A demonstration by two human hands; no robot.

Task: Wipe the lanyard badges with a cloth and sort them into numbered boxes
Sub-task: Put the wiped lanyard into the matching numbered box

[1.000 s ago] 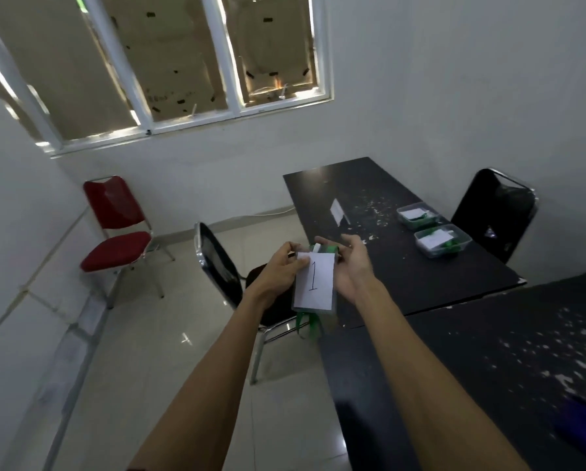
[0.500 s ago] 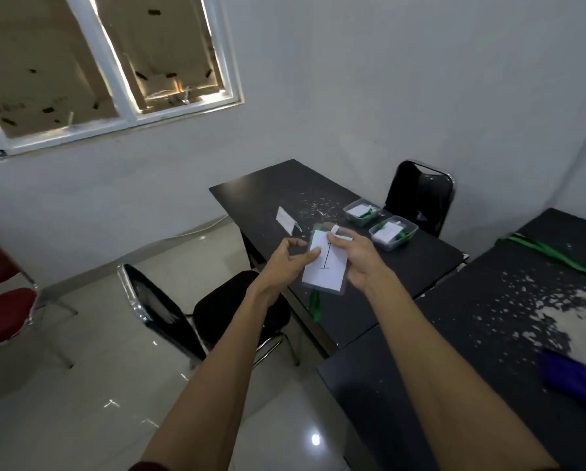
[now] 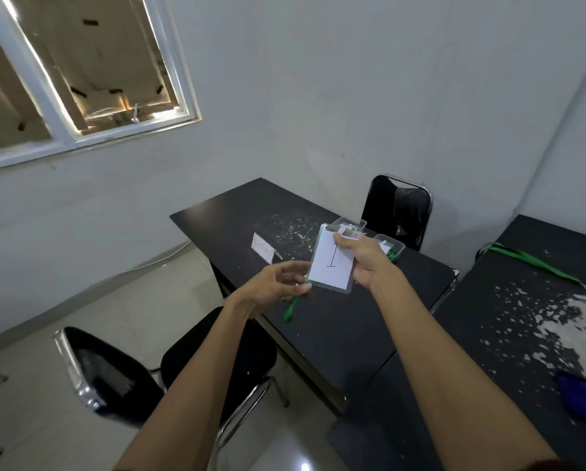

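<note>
one badge marked 1, up between both hands

nearest, a purple cloth (image 3: 582,399) lies on the scuffed black table (image 3: 488,351) at the right, well apart from both hands. further out, the left hand (image 3: 274,283) sits at the badge's lower left corner with its fingers loosely curled. the green strap (image 3: 291,307) hangs from just under them, and whether that grip pinches the strap cannot be told. the badge (image 3: 332,263), a clear sleeve with a white card reading 1, is held tilted in the air above the far table (image 3: 237,215). the right hand (image 3: 368,258) has its grip clamped on the top edge, thumb on the face. the badge is likely light and fairly stiff, with slick plastic that smudges easily. the edges or the clip end look the best hold, with the limp strap gathered so it does not snag. beyond, two clear boxes (image 3: 398,245) stand on the far table, partly hidden by the right hand; their numbers cannot be read.
</note>
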